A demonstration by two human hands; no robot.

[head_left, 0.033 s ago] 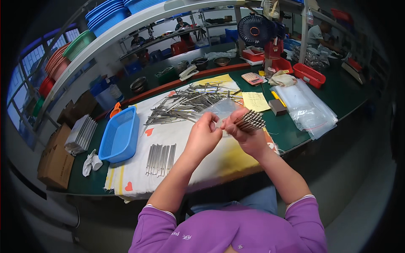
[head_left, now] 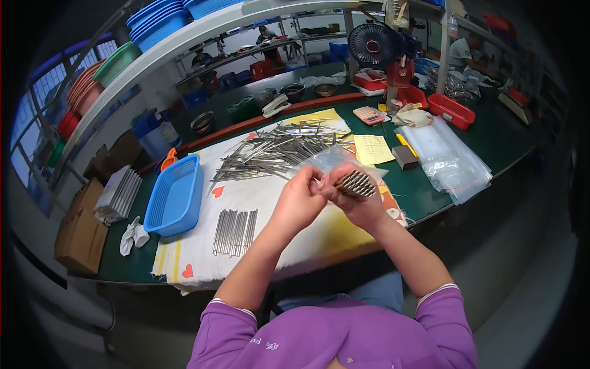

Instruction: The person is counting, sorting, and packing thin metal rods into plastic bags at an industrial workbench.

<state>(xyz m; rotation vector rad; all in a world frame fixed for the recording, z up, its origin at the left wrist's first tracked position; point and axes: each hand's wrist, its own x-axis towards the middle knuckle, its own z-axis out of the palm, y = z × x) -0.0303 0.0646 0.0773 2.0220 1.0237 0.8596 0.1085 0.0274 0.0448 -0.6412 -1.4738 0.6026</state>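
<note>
Steel rods fill our right hand [head_left: 362, 200]: we clench a bundle [head_left: 355, 183] of them, ends fanned outward, held above the cloth [head_left: 270, 215] at the front of the green bench [head_left: 491, 141]. Our left hand [head_left: 299, 200] is closed too, its fingertips pinching at the near side of the bundle, touching the right hand. A clear bag [head_left: 332, 157] shows just behind both hands; we cannot tell which hand grips it.

On the cloth beyond our hands lies a loose heap of rods [head_left: 276, 150], criss-crossed. Nearer us and to the left, a small row of rods [head_left: 235, 230] lies side by side, well apart from the heap. A blue basket [head_left: 177, 195] sits at the cloth's left edge, with a white rag [head_left: 132, 237] beside it and a stack of grey sheets [head_left: 120, 194] further left.

To our right lie a yellow note [head_left: 373, 149], a small dark box [head_left: 405, 157] and a pile of clear bags [head_left: 445, 161]. Behind them stand a calculator [head_left: 369, 115], a red tray [head_left: 452, 111] and a black fan [head_left: 373, 44].
</note>
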